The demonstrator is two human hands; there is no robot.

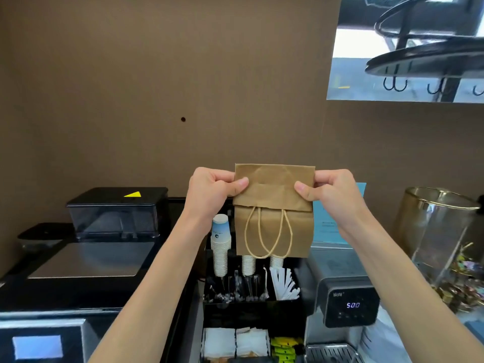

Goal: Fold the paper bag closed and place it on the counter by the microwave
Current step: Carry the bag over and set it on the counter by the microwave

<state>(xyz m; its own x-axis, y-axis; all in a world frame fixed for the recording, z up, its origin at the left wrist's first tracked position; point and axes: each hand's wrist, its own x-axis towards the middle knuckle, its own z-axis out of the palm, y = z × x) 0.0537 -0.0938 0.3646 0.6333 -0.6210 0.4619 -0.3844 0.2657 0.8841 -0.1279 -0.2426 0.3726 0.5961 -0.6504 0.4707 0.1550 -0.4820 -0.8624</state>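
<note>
A small brown paper bag (273, 221) hangs in the air in the middle of the head view, above the counter. Its top is folded over toward me, and two twine handles dangle from under the flap down its front. My left hand (212, 191) pinches the folded top at its left edge, thumb on the front. My right hand (331, 191) pinches the right edge the same way. No microwave is clearly in view.
Below the bag stands a black organiser (251, 307) with stacked paper cups (220, 244), stirrers and sachets. A black coffee machine (86, 260) fills the left. A water dispenser reading 500 (349, 305) is at the right, and a glass jar (445, 247) beyond it.
</note>
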